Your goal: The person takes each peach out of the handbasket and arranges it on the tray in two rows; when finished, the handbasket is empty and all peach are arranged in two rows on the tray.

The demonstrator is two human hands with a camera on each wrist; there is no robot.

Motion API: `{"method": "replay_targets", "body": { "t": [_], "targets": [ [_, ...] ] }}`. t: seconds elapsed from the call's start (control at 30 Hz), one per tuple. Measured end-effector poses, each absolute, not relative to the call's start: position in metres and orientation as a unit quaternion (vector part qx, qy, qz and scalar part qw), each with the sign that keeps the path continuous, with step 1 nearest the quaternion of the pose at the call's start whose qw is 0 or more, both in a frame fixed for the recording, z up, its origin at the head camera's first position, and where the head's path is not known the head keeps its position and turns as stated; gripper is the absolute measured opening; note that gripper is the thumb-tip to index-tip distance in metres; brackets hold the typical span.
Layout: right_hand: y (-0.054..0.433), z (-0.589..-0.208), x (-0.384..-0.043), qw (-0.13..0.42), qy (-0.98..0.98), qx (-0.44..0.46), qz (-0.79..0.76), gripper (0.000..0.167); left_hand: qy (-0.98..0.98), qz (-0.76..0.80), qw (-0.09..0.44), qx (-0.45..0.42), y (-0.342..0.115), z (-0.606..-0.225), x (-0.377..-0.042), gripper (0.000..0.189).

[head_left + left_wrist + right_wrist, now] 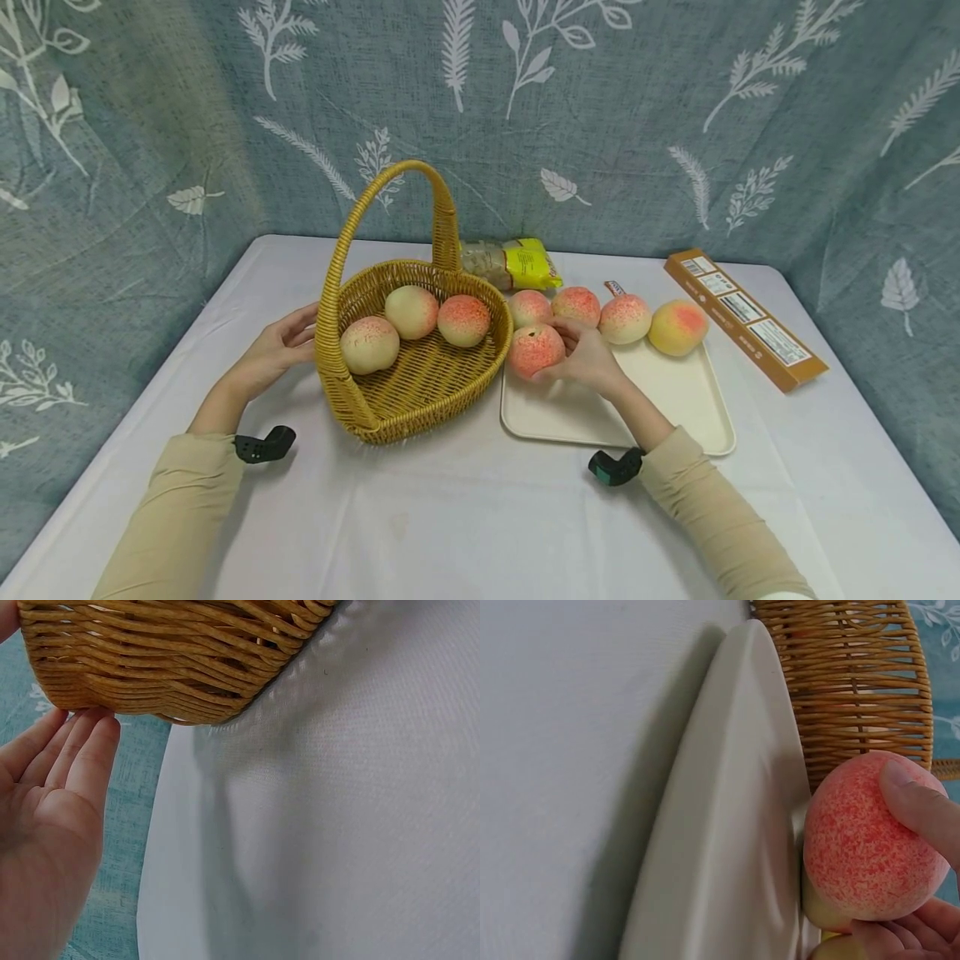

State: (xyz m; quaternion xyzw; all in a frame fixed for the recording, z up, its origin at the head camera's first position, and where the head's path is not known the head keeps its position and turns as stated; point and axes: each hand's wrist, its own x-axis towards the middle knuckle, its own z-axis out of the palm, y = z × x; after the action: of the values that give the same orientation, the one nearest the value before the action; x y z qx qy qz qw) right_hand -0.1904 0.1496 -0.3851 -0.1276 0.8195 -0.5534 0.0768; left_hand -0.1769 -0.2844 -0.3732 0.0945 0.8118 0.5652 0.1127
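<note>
My right hand [588,358] grips a red-speckled peach [536,352] over the left part of a cream tray [555,421]. In the right wrist view the thumb lies across this peach [874,840], with the other fingers beneath it. Several more peaches stand in a row along the tray's far side, among them a pink one [626,319] and a yellower one [678,327]. Left of the tray is a wicker basket [420,408] with a tall handle, holding three peaches. My left hand [273,350] touches the basket's left side, fingertips against the weave [165,675] in the left wrist view.
Behind the basket lies a clear and yellow packet [532,262]. A long brown box [746,321] lies at the right, beyond the tray. A small red-and-white wrapper [614,288] sits behind the peaches. A patterned curtain [600,167] hangs along the table's back edge.
</note>
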Motion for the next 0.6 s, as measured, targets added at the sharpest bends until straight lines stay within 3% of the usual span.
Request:
{"method": "replay_targets", "body": {
  "t": [0.27, 0.43, 0.6],
  "targets": [
    [0.148, -0.385, -0.188, 0.053, 0.870, -0.129, -0.473, 0.080, 0.813, 0.563, 0.111, 0.096, -0.285, -0.373, -0.178, 0.078],
    [0.152, -0.380, -0.186, 0.070, 0.879, -0.147, -0.447, 0.081, 0.813, 0.562, 0.114, 0.095, -0.285, -0.372, -0.178, 0.079],
    [0.159, -0.374, -0.187, 0.097, 0.863, -0.160, -0.468, 0.070, 0.811, 0.566, 0.116, 0.094, -0.284, -0.372, -0.177, 0.079]
  ]
}}
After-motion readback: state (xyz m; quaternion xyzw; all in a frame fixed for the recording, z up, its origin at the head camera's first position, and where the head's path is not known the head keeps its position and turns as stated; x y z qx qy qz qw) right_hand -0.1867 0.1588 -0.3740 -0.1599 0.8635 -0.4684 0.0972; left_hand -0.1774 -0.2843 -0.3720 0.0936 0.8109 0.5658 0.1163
